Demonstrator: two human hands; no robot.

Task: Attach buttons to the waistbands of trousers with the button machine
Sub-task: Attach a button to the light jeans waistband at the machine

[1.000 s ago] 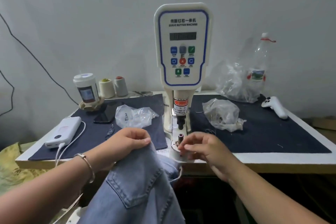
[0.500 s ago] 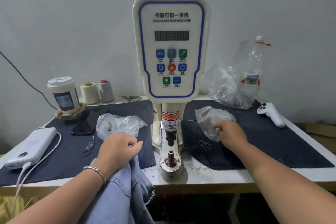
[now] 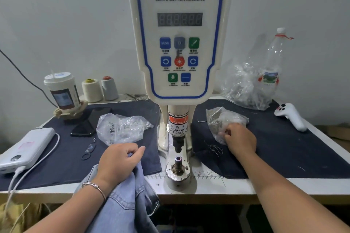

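Denim trousers (image 3: 121, 202), light blue, bunched at the front tabletop (image 3: 217, 187) edge, left of the servo button machine (image 3: 180, 43); most of the fabric hangs below the edge. Left hand (image 3: 118, 162) rests on top of the denim, fingers curled into the cloth, gripping it; bracelet on that wrist. Right hand (image 3: 239, 139) is on the dark mat right of the machine, fingertips curled into the near edge of a small clear plastic bag (image 3: 223, 119), pinching it; contents too blurred to name. Machine's lower die post (image 3: 178, 161) stands bare in its round base, punch head just above it, apart from both hands. Warning label on the column reads about fingers. Second clear bag (image 3: 123, 128) with small metal parts lies left of the machine, just beyond the left hand. Loose thread tangle beside the right wrist. Further left: black phone (image 3: 89, 125), white power bank (image 3: 26, 147) with white cable, small ring and clip. Back left: lidded paper cup (image 3: 61, 91), two thread cones (image 3: 100, 89). Back right: crumpled large clear bag (image 3: 250, 89), plastic bottle (image 3: 274, 56), white handheld controller (image 3: 289, 115).
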